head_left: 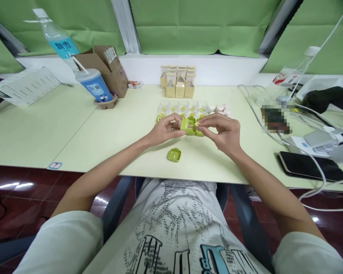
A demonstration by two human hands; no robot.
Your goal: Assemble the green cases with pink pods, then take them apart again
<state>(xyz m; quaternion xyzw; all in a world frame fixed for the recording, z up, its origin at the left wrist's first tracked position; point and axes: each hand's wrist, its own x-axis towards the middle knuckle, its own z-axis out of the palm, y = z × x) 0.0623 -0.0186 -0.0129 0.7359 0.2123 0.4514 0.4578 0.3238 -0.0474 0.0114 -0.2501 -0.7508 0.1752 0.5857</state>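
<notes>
My left hand and my right hand meet over the middle of the pale desk. Both pinch a small green plastic case held open between them just above the desk. Left fingers grip its left half; right fingertips press on its right side. A separate green lid-like piece lies on the desk in front of the hands. Behind the hands stands a row of small clear cases with yellow insides.
Small beige cartons stand at the back. A blue cup, a water bottle and a brown box are back left. A black phone, white cables and chargers fill the right side.
</notes>
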